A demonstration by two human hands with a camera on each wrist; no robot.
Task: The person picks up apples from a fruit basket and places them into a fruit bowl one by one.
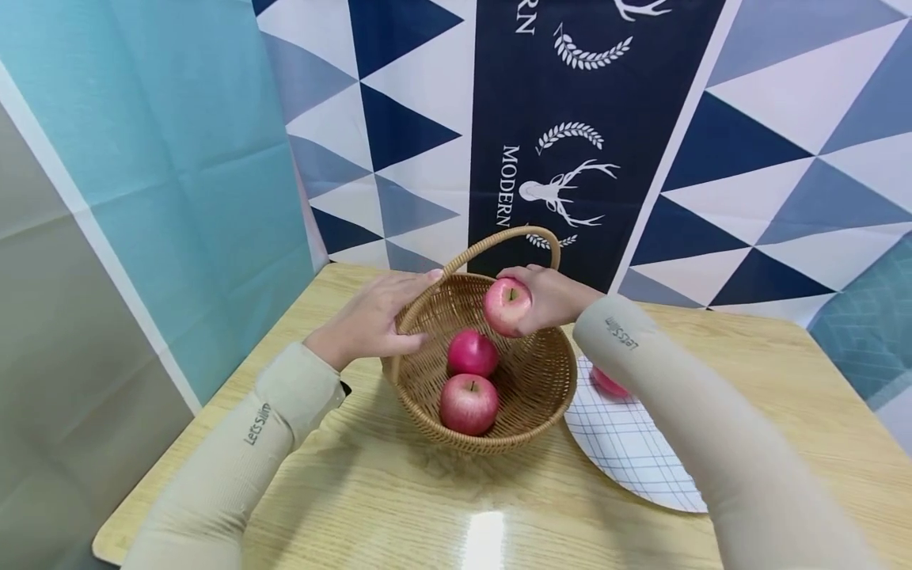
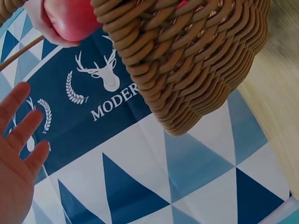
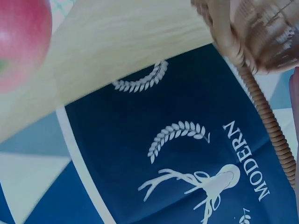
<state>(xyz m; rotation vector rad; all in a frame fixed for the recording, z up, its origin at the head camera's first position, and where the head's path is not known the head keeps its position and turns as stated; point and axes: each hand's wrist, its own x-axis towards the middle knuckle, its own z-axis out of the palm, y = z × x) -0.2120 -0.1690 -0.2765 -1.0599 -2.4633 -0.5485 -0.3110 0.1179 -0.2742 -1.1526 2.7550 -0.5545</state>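
My right hand (image 1: 545, 293) grips a pink-red apple (image 1: 507, 307) above the right side of a wicker basket (image 1: 492, 445). The left wrist view also catches this apple (image 2: 72, 18), partly cut off. Two more apples lie inside the basket: a darker red one (image 1: 473, 353) and a pinker one (image 1: 469, 404) in front of it. Beside the basket's arched handle (image 1: 463, 260) is my left hand (image 1: 378, 313), fingers extended; whether it touches the handle I cannot tell. In the left wrist view that hand's fingers (image 2: 30, 128) are spread, apart from the basket wall.
A round plate with a blue-checked surface (image 1: 627, 443) lies right of the basket, partly under my right forearm. Another apple (image 1: 609, 384) rests on it. The wooden table (image 1: 399, 507) meets a patterned cloth backdrop (image 1: 420, 142) behind and a teal-and-grey cloth (image 1: 199, 158) at left.
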